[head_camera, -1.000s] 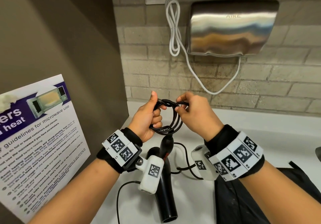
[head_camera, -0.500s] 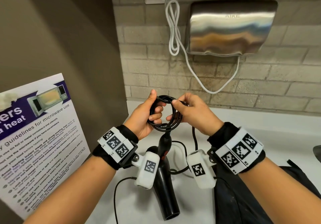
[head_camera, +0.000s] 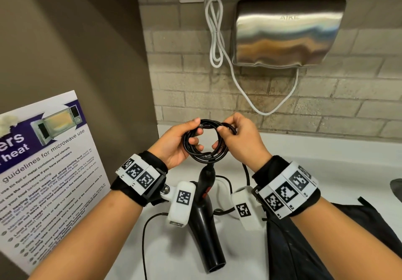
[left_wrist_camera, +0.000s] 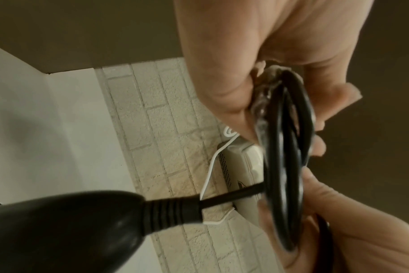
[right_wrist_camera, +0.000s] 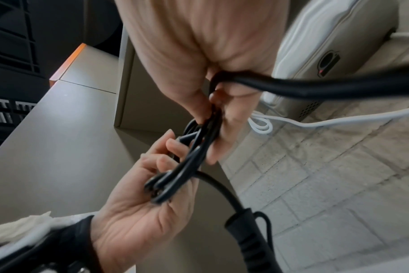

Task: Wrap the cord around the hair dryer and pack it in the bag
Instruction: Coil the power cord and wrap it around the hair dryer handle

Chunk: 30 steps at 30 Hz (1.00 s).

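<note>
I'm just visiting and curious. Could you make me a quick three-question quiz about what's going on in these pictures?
1. True or false: the black cord is already wound around the hair dryer.
2. Which hands hold the coil? A) left hand only B) right hand only C) both
3. Fill in: the black bag lies on the ____ side of the counter.

Key: 1 false, it is looped in the hands; 2 C; 3 right.

Both bare forearms are wearing black wrist wraps [head_camera: 150, 166] carrying white bands of black square-code tags [head_camera: 289, 187]; below each band a white camera pod [head_camera: 181, 203] with its own tag is hanging from a metal screw
</note>
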Available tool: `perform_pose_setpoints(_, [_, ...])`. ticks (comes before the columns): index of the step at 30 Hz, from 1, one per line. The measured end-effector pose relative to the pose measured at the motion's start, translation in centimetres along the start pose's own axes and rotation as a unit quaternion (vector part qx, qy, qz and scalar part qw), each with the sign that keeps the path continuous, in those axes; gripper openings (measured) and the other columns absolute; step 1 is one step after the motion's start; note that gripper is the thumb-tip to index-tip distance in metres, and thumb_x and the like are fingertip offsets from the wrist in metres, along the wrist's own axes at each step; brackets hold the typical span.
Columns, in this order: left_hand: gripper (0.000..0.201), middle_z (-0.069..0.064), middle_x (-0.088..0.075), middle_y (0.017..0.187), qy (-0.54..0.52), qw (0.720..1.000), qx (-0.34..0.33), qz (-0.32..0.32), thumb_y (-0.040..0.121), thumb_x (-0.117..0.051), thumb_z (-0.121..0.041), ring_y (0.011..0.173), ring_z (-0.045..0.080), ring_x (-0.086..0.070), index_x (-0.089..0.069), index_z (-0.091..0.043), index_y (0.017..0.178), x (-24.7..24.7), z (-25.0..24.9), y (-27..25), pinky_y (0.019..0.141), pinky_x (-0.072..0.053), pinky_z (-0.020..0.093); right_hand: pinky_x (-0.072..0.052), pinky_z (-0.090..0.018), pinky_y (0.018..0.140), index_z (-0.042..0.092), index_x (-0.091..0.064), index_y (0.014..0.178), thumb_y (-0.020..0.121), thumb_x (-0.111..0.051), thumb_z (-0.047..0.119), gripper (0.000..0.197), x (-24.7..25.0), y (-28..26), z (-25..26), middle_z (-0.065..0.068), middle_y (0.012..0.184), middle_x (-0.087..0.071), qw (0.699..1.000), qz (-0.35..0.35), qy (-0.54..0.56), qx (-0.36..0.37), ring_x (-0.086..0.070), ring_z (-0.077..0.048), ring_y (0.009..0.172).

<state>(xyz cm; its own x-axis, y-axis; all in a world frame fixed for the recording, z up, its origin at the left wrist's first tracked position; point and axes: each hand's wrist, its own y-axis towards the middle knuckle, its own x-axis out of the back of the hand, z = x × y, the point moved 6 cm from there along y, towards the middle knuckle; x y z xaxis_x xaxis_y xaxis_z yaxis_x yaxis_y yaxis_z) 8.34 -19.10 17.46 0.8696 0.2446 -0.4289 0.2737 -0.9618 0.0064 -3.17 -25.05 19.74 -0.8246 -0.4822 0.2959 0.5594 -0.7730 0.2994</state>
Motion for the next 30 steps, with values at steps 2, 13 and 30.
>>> perform_pose_setpoints(2, [0.023, -0.007, -0.051, 0.053, 0.018, 1.000, 0.018, 0.019, 0.093, -0.041, -0.019, 0.030, 0.003, -0.035, -0.052, -0.013, 0.074, -0.3, 0.0, -0.1, 0.042, -0.044, 0.019, -0.052, -0.030, 0.050, 0.016, -0.040, 0.076, 0.092, -0.048, 0.006, 0.020, 0.0, 0.0, -0.2, -0.011, 0.061, -0.060, 1.000, -0.005, -0.008, 0.010, -0.059, -0.004, 0.040])
perform_pose_setpoints(13, [0.017, -0.006, -0.051, 0.053, 0.130, 0.988, -0.059, -0.067, 0.090, -0.054, -0.013, 0.031, 0.001, -0.025, -0.060, -0.011, 0.074, -0.6, 0.3, 0.2, 0.034, -0.021, 0.014, -0.054, -0.029, 0.051, 0.022, -0.044, 0.072, 0.089, -0.055, 0.011, 0.023, 0.5, -0.3, -1.0, -0.018, 0.087, -0.059, 0.996, -0.049, -0.029, 0.068, -0.066, -0.014, 0.056])
perform_pose_setpoints(30, [0.020, -0.008, -0.058, 0.052, 0.097, 0.989, -0.056, -0.091, 0.093, -0.050, -0.017, 0.031, 0.002, -0.022, -0.056, -0.014, 0.074, 1.0, 0.2, -0.3, 0.034, -0.018, 0.014, -0.038, -0.030, 0.101, 0.016, -0.044, 0.133, 0.088, -0.054, 0.014, 0.047, 0.7, -5.5, -21.0, -0.008, 0.138, -0.044, 0.727, 0.371, -0.539, -0.210, -0.044, -0.025, 0.126])
